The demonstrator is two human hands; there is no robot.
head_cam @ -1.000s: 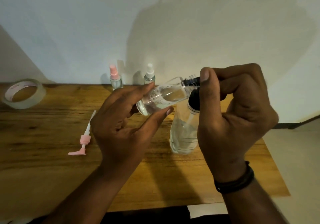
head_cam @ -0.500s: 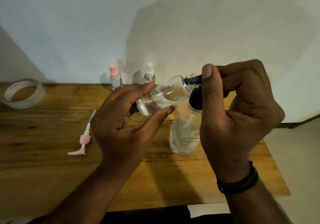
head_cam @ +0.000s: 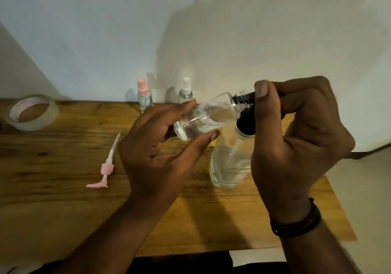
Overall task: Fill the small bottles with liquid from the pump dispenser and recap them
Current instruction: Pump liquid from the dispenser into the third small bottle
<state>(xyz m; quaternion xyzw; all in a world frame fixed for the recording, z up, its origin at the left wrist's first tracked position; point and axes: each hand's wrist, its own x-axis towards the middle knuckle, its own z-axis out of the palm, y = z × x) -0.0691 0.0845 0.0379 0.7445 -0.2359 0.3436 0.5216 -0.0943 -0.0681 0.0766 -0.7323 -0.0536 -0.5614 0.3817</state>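
My left hand [head_cam: 156,153] holds a small clear bottle [head_cam: 208,118] tilted on its side, part full of clear liquid, between fingers and thumb. Its threaded neck points right onto the black nozzle of the pump dispenser [head_cam: 231,163], a clear bottle that stands on the wooden table [head_cam: 53,189]. My right hand [head_cam: 296,142] is curled over the black pump head, thumb up beside the small bottle's mouth. Two capped small spray bottles stand at the back: one with a pink top [head_cam: 143,96], one with a white top [head_cam: 186,93].
A loose pink pump cap with its tube [head_cam: 105,167] lies on the table left of my left hand. A roll of clear tape [head_cam: 31,112] sits at the far left. The table's right edge runs close to my right wrist.
Both hands stay almost still. My right hand has sunk slightly on the pump head and the liquid in the small bottle has shifted a little.
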